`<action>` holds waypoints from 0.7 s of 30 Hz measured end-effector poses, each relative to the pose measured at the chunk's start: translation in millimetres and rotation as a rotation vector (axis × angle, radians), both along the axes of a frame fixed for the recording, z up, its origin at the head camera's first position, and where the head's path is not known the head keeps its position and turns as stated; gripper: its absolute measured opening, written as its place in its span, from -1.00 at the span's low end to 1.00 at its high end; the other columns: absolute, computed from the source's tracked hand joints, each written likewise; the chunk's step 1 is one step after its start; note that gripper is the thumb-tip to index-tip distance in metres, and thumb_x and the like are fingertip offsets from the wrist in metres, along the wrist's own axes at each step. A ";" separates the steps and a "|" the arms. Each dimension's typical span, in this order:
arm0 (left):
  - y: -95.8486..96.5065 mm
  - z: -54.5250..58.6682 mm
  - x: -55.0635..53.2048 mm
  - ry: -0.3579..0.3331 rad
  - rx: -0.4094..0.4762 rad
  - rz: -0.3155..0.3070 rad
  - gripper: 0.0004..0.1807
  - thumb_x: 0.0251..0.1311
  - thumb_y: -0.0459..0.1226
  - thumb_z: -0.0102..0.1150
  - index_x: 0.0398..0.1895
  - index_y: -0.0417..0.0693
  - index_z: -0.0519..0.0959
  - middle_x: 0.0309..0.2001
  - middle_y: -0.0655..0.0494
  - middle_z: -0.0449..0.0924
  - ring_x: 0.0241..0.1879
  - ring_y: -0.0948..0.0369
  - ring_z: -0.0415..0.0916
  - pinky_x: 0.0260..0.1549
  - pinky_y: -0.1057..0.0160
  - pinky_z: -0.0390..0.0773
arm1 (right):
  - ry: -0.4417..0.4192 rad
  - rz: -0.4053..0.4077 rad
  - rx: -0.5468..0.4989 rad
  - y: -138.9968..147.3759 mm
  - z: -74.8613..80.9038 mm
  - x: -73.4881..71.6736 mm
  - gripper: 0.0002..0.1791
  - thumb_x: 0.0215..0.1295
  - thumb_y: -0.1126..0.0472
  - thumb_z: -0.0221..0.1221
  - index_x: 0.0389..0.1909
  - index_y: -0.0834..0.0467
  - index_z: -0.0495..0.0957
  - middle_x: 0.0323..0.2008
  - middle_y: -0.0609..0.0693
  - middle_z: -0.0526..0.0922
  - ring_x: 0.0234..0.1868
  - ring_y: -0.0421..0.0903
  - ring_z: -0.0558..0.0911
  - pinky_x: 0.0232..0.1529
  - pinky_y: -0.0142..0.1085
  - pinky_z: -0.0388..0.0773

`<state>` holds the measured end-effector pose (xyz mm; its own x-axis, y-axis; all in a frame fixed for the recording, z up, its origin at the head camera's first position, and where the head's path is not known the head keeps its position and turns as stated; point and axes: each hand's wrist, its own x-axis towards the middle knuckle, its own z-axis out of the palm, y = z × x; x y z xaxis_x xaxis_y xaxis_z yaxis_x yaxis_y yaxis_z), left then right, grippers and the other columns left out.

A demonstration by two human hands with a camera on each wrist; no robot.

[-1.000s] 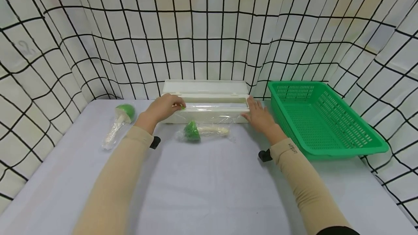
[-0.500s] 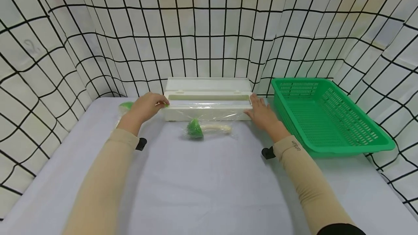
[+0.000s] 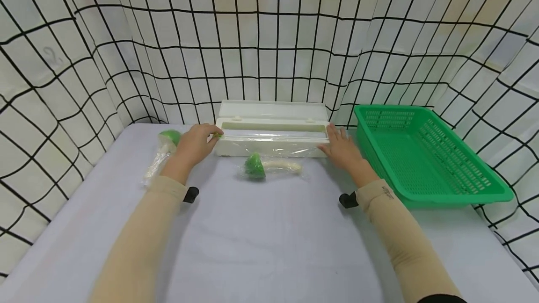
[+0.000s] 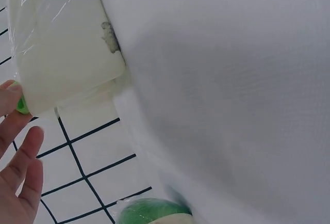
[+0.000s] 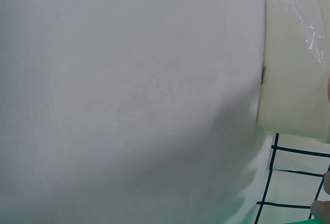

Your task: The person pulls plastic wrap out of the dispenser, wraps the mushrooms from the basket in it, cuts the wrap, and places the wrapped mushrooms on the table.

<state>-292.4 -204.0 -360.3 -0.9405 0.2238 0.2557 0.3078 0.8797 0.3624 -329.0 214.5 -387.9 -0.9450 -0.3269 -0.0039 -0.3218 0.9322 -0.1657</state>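
A white cling film dispenser (image 3: 273, 147) stands at the back of the table with its lid (image 3: 273, 110) raised. My left hand (image 3: 194, 147) pinches a small green slide cutter (image 4: 21, 104) at the dispenser's left end, thumb and finger on it, other fingers loose. My right hand (image 3: 346, 152) rests against the right end with its fingers fairly straight and thumb on the front. Clear film (image 3: 286, 148) hangs over the front, onto or near a film-covered toy vegetable (image 3: 255, 166) with a green head and pale stalk. Whether that film is joined to the box is unclear.
Another film-wrapped vegetable (image 3: 169, 136) lies at the back left, partly behind my left hand. A green plastic basket (image 3: 455, 198) stands to the right of the dispenser. Black wire mesh (image 3: 278, 50) with white sheeting behind it encloses the table (image 3: 269, 237) on three sides.
My left hand has slid left along the dispenser's top to its left end with the green cutter. My right hand has stayed on the right end. The head view has shifted slightly.
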 end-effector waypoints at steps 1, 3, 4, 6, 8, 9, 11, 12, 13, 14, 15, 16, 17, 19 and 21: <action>0.6 0.3 1.2 -0.004 0.005 0.002 -0.74 0.47 -0.35 0.15 0.12 -0.16 0.67 0.23 -0.20 0.58 0.18 -0.20 0.47 0.13 -0.22 0.46 | 0.001 -0.001 -0.006 0.7 0.5 1.0 -0.15 0.68 -0.13 -0.19 0.61 0.36 -0.26 0.62 0.28 -0.22 0.58 0.36 -0.17 0.50 0.26 -0.13; 1.4 1.5 2.9 -0.022 0.017 0.008 -0.71 0.47 -0.33 0.15 0.17 -0.14 0.64 0.27 -0.20 0.55 0.23 -0.21 0.42 0.18 -0.23 0.41 | 0.001 -0.004 -0.021 2.6 2.0 2.7 -0.15 0.67 -0.13 -0.17 0.61 0.35 -0.25 0.62 0.28 -0.22 0.58 0.37 -0.21 0.49 0.27 -0.13; 1.9 2.5 3.9 -0.034 0.020 0.007 -0.69 0.47 -0.31 0.15 0.20 -0.13 0.63 0.28 -0.20 0.53 0.27 -0.21 0.39 0.23 -0.23 0.38 | 0.000 -0.004 -0.028 3.6 2.5 3.1 -0.14 0.67 -0.14 -0.17 0.62 0.34 -0.26 0.62 0.28 -0.23 0.58 0.36 -0.22 0.49 0.27 -0.13; 2.5 3.8 5.3 -0.061 0.020 0.006 -0.66 0.48 -0.29 0.15 0.25 -0.12 0.60 0.31 -0.20 0.50 0.33 -0.21 0.34 0.30 -0.24 0.31 | 0.001 -0.002 -0.042 5.4 3.5 3.7 -0.14 0.66 -0.15 -0.15 0.62 0.32 -0.25 0.62 0.29 -0.24 0.58 0.37 -0.24 0.49 0.27 -0.13; 2.9 4.4 6.6 -0.084 0.016 0.001 -0.63 0.48 -0.28 0.14 0.29 -0.11 0.58 0.34 -0.19 0.48 0.38 -0.22 0.29 0.34 -0.24 0.25 | 0.008 0.006 -0.055 6.6 3.4 4.3 -0.15 0.66 -0.14 -0.14 0.63 0.30 -0.22 0.62 0.30 -0.25 0.57 0.38 -0.24 0.49 0.28 -0.13; 3.1 4.3 7.4 -0.092 0.011 -0.003 -0.62 0.48 -0.27 0.14 0.30 -0.11 0.57 0.35 -0.19 0.46 0.39 -0.22 0.27 0.36 -0.24 0.23 | 0.013 0.010 -0.060 7.1 3.0 4.7 -0.15 0.66 -0.14 -0.12 0.63 0.29 -0.21 0.61 0.31 -0.25 0.57 0.38 -0.24 0.49 0.28 -0.13; 3.1 3.5 9.3 -0.099 0.012 -0.006 -0.61 0.48 -0.27 0.14 0.32 -0.11 0.55 0.37 -0.19 0.44 0.40 -0.22 0.25 0.38 -0.24 0.20 | 0.030 0.020 -0.077 7.3 1.5 5.6 -0.17 0.65 -0.12 -0.09 0.63 0.29 -0.16 0.61 0.32 -0.23 0.57 0.39 -0.21 0.48 0.28 -0.11; 3.1 3.2 10.6 -0.097 0.014 -0.007 -0.60 0.48 -0.27 0.14 0.32 -0.12 0.55 0.38 -0.20 0.43 0.40 -0.23 0.25 0.38 -0.24 0.20 | 0.040 0.022 -0.088 7.2 0.3 6.1 -0.18 0.64 -0.11 -0.07 0.63 0.28 -0.13 0.61 0.32 -0.22 0.57 0.39 -0.20 0.48 0.28 -0.10; 3.2 2.8 11.8 -0.092 0.018 -0.006 -0.60 0.48 -0.28 0.14 0.33 -0.12 0.54 0.38 -0.20 0.43 0.40 -0.23 0.25 0.38 -0.25 0.19 | 0.051 0.025 -0.103 7.1 -0.6 6.9 -0.19 0.64 -0.09 -0.05 0.63 0.27 -0.11 0.61 0.31 -0.20 0.57 0.39 -0.19 0.48 0.28 -0.09; 3.2 2.4 13.0 -0.086 0.021 -0.003 -0.60 0.48 -0.28 0.14 0.33 -0.12 0.54 0.38 -0.21 0.43 0.40 -0.24 0.25 0.38 -0.26 0.18 | 0.062 0.028 -0.120 6.8 -1.6 7.9 -0.20 0.63 -0.08 -0.02 0.63 0.27 -0.08 0.61 0.31 -0.18 0.57 0.38 -0.19 0.48 0.29 -0.08; 3.2 2.3 14.2 -0.078 0.024 -0.001 -0.59 0.47 -0.29 0.14 0.34 -0.12 0.53 0.38 -0.21 0.42 0.40 -0.24 0.25 0.38 -0.27 0.18 | 0.077 0.032 -0.136 6.6 -2.4 9.0 -0.21 0.62 -0.06 0.00 0.62 0.26 -0.04 0.61 0.30 -0.16 0.58 0.37 -0.18 0.47 0.29 -0.07; 3.5 2.2 15.0 -0.067 0.028 0.000 -0.59 0.48 -0.29 0.14 0.34 -0.12 0.53 0.38 -0.22 0.42 0.40 -0.24 0.24 0.38 -0.27 0.18 | 0.094 0.039 -0.152 6.2 -2.8 10.4 -0.23 0.61 -0.05 0.02 0.61 0.26 0.01 0.61 0.29 -0.14 0.58 0.35 -0.15 0.47 0.29 -0.05; 4.0 2.5 15.8 -0.058 0.030 0.005 -0.58 0.47 -0.29 0.14 0.35 -0.12 0.52 0.38 -0.22 0.42 0.40 -0.23 0.25 0.37 -0.28 0.19 | 0.111 0.049 -0.169 5.6 -3.0 12.0 -0.25 0.60 -0.03 0.05 0.60 0.27 0.06 0.61 0.28 -0.11 0.58 0.34 -0.14 0.47 0.29 -0.03; 5.5 3.4 16.8 -0.039 0.028 0.018 -0.58 0.47 -0.28 0.15 0.35 -0.10 0.52 0.38 -0.22 0.42 0.39 -0.23 0.26 0.34 -0.29 0.24 | 0.138 0.074 -0.205 4.1 -2.4 15.9 -0.30 0.59 0.01 0.08 0.56 0.26 0.18 0.61 0.24 -0.07 0.59 0.30 -0.09 0.46 0.28 0.02; 7.6 4.3 16.5 -0.014 0.015 0.031 -0.59 0.47 -0.26 0.17 0.34 -0.09 0.53 0.37 -0.21 0.44 0.38 -0.22 0.29 0.29 -0.30 0.31 | 0.165 0.102 -0.229 2.4 -1.8 19.2 -0.36 0.57 0.04 0.11 0.51 0.27 0.28 0.61 0.21 -0.02 0.58 0.28 -0.04 0.45 0.26 0.08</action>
